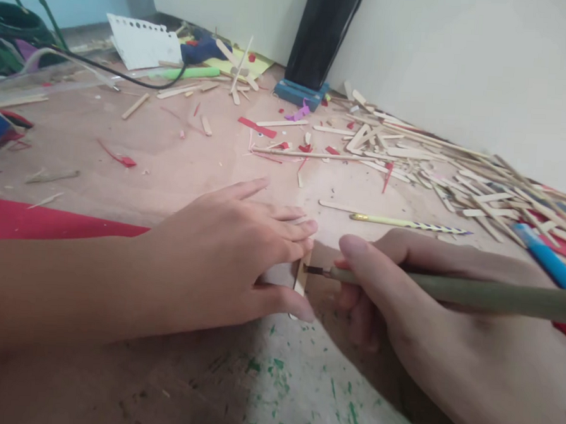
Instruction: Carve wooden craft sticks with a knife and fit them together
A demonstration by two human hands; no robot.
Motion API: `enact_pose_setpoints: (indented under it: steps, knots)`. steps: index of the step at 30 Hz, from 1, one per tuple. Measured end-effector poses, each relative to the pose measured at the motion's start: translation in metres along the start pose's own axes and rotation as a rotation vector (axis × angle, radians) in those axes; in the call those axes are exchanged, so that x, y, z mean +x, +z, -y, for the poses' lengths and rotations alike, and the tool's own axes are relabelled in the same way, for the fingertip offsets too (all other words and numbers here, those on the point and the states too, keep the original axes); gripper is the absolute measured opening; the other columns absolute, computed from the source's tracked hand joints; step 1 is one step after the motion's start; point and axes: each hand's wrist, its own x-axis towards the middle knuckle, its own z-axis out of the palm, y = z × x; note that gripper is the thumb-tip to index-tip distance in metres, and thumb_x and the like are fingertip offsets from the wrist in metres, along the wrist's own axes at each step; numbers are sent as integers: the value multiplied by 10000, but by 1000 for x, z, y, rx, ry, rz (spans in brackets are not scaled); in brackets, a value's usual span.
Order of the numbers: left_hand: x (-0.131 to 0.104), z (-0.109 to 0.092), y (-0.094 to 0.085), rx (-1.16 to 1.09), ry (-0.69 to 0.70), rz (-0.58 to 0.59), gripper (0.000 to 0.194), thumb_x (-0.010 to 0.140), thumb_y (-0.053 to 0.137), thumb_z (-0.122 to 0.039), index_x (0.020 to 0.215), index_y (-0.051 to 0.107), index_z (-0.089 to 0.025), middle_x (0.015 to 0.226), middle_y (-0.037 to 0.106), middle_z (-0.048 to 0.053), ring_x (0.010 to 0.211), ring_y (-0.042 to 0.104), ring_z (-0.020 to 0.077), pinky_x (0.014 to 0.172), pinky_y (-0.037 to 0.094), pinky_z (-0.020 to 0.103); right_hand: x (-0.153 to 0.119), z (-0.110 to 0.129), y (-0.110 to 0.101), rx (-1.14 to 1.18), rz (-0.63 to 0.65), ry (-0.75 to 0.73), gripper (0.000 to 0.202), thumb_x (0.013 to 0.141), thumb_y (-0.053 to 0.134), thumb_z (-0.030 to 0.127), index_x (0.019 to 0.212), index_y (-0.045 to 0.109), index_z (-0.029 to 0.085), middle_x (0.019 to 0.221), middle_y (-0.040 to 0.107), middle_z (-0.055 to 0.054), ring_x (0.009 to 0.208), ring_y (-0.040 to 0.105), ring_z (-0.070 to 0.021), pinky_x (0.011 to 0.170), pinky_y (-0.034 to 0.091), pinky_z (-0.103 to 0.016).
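Observation:
My left hand (243, 241) lies palm down, its thumb and fingertips pressing a wooden craft stick (300, 282) against the table. The stick points away from me, and its far end is hidden under my fingers. From the right, my right hand (415, 301) grips a slim, pen-like tool (478, 294) with a grey-green handle. Its narrow dark tip touches or hovers just over the stick between my left thumb and fingers; I cannot tell which. Beyond my right hand rests a yellow pencil (400, 223) with dark spiral marks, beside another thin stick (335, 206).
A large heap of craft sticks (409, 152) spreads along the wall at right, near a blue pen (546, 257). Red paper (59, 221) lies under my left forearm. A black upright object on a blue base (298, 94) stands at the back, left of which runs a dark cable (124, 76).

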Motion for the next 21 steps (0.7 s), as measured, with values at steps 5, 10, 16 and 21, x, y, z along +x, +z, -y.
enact_pose_setpoints:
  steps: [5,10,16,21]
  knots:
    - [-2,0,0,-5,31,-49,577,1150,525,-720,1294,838,-257,1539,751,39,1457,721,258,1426,313,487,4,-3,6,117,-21,87,483,982,824,613,691,674,259,529,611,-17,458,609,-176,406,478,-283]
    - [-2,1,0,-6,56,-67,638,1169,471,-721,1363,811,-217,1541,745,52,1468,713,263,1416,327,501,6,-3,13,322,9,232,528,1056,739,394,573,598,235,495,640,-22,384,586,-120,385,448,-197]
    - [-3,3,0,14,60,-51,586,1137,556,-721,1347,819,-241,1550,744,61,1465,713,264,1427,305,483,6,-3,6,311,23,241,522,1054,747,340,563,612,220,518,670,-1,439,631,-97,422,462,-131]
    - [-4,5,3,7,65,-70,545,1123,595,-713,1315,823,-257,1527,763,59,1467,713,275,1417,336,514,13,-15,-5,283,119,100,412,995,863,360,645,695,223,528,686,34,449,618,-64,459,458,-88]
